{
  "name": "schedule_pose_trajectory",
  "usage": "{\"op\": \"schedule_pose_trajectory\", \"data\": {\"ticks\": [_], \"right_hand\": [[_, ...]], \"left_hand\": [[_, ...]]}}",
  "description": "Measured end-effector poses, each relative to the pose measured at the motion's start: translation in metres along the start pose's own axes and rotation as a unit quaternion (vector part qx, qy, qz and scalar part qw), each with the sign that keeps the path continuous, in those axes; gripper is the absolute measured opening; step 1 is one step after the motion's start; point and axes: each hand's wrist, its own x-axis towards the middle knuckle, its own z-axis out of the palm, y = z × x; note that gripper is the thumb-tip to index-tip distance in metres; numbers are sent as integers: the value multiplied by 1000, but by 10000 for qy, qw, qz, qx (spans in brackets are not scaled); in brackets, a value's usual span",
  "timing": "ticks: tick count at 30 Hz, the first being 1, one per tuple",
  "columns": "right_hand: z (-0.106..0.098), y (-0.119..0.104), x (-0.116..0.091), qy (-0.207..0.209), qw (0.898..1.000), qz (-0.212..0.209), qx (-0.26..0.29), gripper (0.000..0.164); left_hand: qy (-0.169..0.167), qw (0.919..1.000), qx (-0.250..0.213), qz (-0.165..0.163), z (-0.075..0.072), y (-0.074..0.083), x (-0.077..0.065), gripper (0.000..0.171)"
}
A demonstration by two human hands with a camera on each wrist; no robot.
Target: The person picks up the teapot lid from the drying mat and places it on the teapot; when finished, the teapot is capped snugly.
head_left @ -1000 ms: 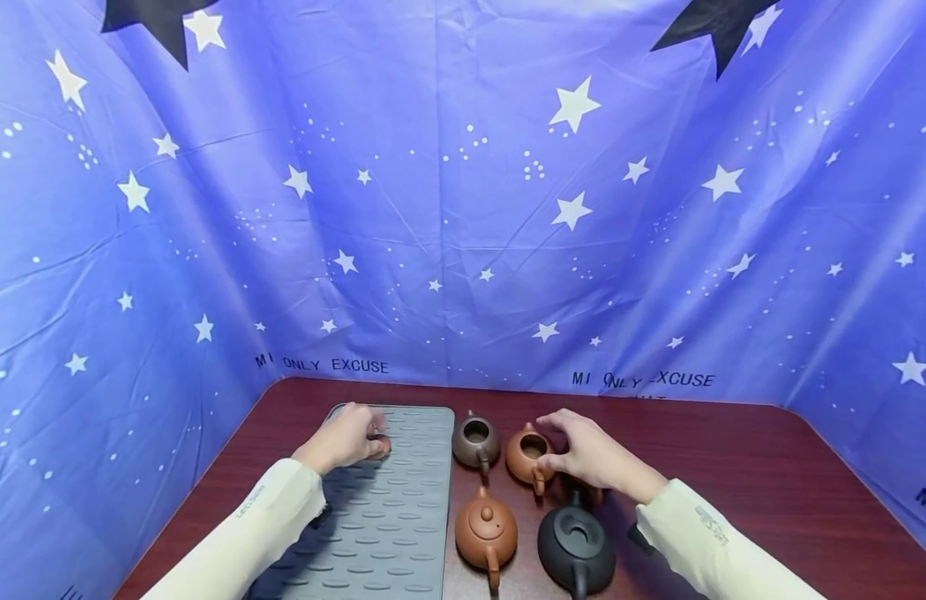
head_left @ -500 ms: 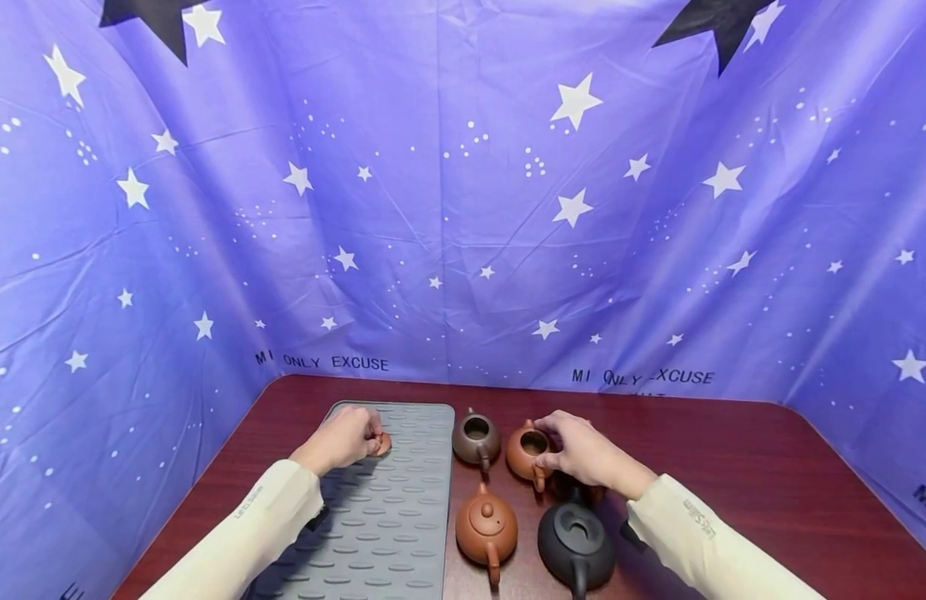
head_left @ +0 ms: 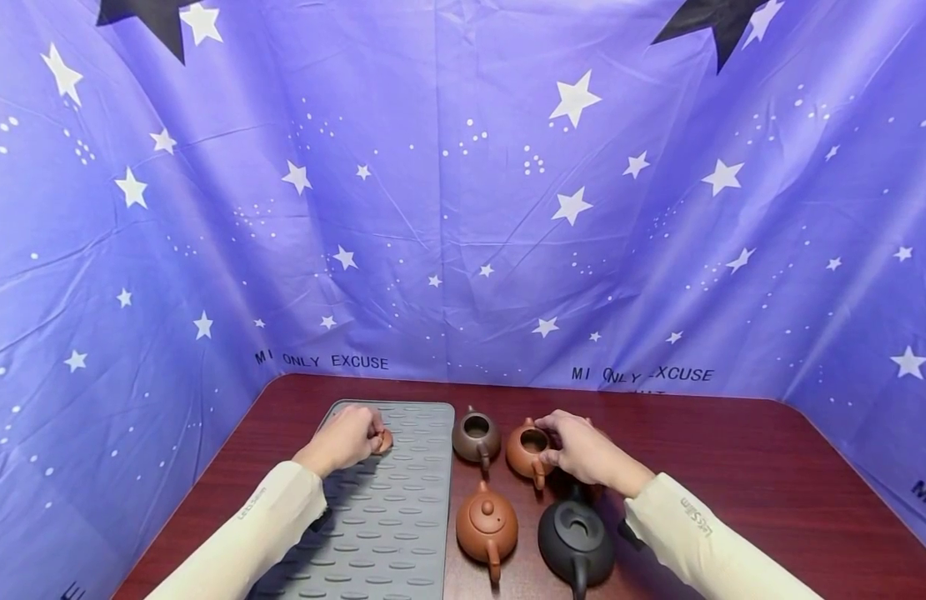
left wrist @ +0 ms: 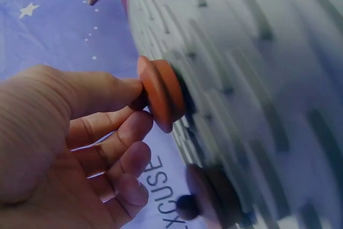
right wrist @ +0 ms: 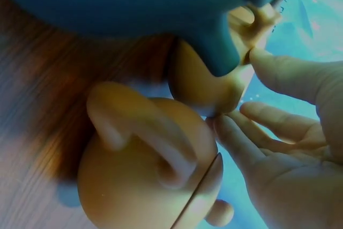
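In the left wrist view, my left hand (left wrist: pixel 86 138) pinches a small orange-brown teapot lid (left wrist: pixel 163 92) by its knob, with thumb and forefinger. The lid stands at the surface of the grey ridged mat (head_left: pixel 402 500); whether it touches is unclear. A dark lid (left wrist: pixel 211 197) with a round knob is on the mat nearby. My right hand (head_left: pixel 586 450) has thumb and fingertips at the sides of a lidless orange-brown teapot (head_left: pixel 521 462). A second orange-brown teapot, lidded (right wrist: pixel 144 164), is right beside those fingers, mostly hidden by the hand in the head view.
A lidless grey-brown teapot (head_left: pixel 466 446) stands left of the lidless orange one. Closer to me are a lidded orange-brown teapot (head_left: pixel 473 533) and a black teapot (head_left: pixel 560 554). The dark red table (head_left: pixel 733 467) ends at a blue starry cloth (head_left: pixel 463 208).
My left hand has stayed almost in place with the lid, which shows a little more now. The right thumb and fingers have closed in on the lidless orange teapot. The teapots have not visibly moved.
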Motion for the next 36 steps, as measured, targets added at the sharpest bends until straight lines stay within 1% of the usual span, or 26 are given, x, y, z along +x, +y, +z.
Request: {"op": "schedule_pose_trajectory", "data": {"ticks": [3,6,8,12,14,18,26,30,34,36], "right_hand": [[1,1,0,33,10000,-21,-6,43],[0,2,-1,48,10000,-15,42,43],[0,2,-1,44,10000,11,59,43],[-1,1,-2,-16,9999,115,23,44],[-2,0,-2,-22,9999,149,5,44],[-2,1,-2,15,9999,142,10,41],[-2,2,0,-14,9999,-1,122,39],[-3,3,0,4,9998,-102,198,38],[-3,4,1,1,9996,-115,273,39],[-1,4,2,-26,9996,-48,292,40]], "left_hand": [[165,9997,115,130,0,6,4,27],[357,9990,96,263,-2,16,9,17],[425,9987,82,284,-4,24,13,10],[562,9978,-53,360,-6,42,23,9],[668,9966,-103,482,-6,52,28,9],[841,9925,-94,884,-4,70,39,8],[732,9872,-31,1414,0,108,57,9],[605,9855,-24,1587,5,126,67,10],[536,9835,147,1721,13,140,77,8],[473,9825,254,1781,18,145,80,7]]}}
